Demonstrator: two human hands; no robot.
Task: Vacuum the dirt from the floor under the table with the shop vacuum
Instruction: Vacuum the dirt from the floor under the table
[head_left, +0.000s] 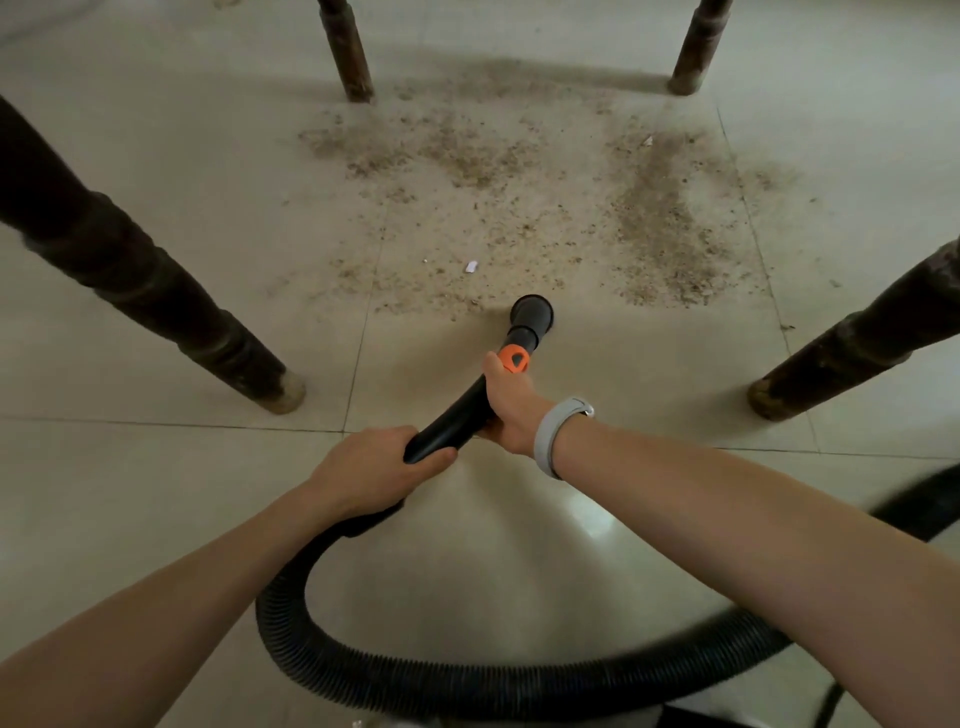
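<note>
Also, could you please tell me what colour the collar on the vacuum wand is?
Orange; the collar sits on the black wand, clearest in the head view.

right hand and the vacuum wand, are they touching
Touching. The head view shows the right hand with its fingers wrapped round the black vacuum wand, thumb near the orange collar.
</note>
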